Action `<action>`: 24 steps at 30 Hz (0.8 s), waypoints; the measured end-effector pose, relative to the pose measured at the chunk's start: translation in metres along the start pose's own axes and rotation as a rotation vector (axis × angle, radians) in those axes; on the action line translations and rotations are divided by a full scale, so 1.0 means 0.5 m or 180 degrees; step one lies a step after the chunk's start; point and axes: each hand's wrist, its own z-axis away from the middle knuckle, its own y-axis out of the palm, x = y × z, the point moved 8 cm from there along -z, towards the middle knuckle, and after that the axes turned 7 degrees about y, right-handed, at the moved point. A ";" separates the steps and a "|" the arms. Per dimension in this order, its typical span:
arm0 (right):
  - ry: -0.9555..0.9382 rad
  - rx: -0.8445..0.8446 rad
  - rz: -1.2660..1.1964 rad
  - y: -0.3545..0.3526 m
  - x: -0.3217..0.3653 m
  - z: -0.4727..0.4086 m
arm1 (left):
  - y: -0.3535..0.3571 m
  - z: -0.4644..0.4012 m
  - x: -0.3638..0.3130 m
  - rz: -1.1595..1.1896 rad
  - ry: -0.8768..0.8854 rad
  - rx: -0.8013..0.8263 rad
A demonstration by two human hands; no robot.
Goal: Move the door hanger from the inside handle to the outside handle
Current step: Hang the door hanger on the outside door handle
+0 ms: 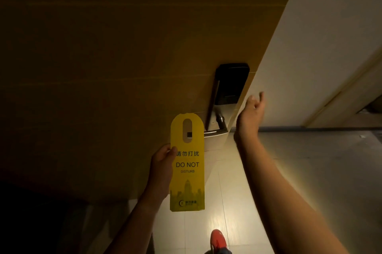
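Yellow door hanger upright in the left hand, thumb pinching its left edge, slot lined up just off the lever handle's tip. Right hand is loosely open on the door edge, gripping nothing.

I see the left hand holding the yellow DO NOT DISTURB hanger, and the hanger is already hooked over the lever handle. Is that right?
Not quite. The head view shows the left hand holding the yellow hanger, but its slot is not over the lever handle; the hanger is held just beside the lever's tip.
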 end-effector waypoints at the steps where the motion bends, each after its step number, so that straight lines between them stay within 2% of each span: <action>1: -0.0118 -0.0170 0.0068 -0.008 -0.013 0.039 | -0.003 -0.002 0.005 0.0009 -0.0015 0.0005; 3: -0.0299 0.0112 0.0406 0.005 -0.053 0.119 | -0.003 -0.007 0.016 -0.0013 -0.0019 0.0024; 5: -0.0252 0.0672 0.0916 0.037 -0.118 0.184 | 0.001 -0.012 0.025 -0.0008 0.0014 0.0067; 7: -0.0235 0.0929 0.1257 0.052 -0.165 0.228 | 0.007 -0.012 0.026 -0.0062 0.0168 0.0136; 10: -0.0376 0.0863 0.1492 0.060 -0.185 0.255 | 0.013 -0.008 0.026 -0.0302 0.0328 0.0188; 14: -0.0617 0.0845 0.1769 0.078 -0.180 0.259 | 0.014 -0.011 0.038 -0.0393 0.0151 0.0166; 24: -0.0583 0.0679 0.2009 0.078 -0.181 0.240 | 0.054 -0.026 0.040 -0.0347 -0.0109 0.0477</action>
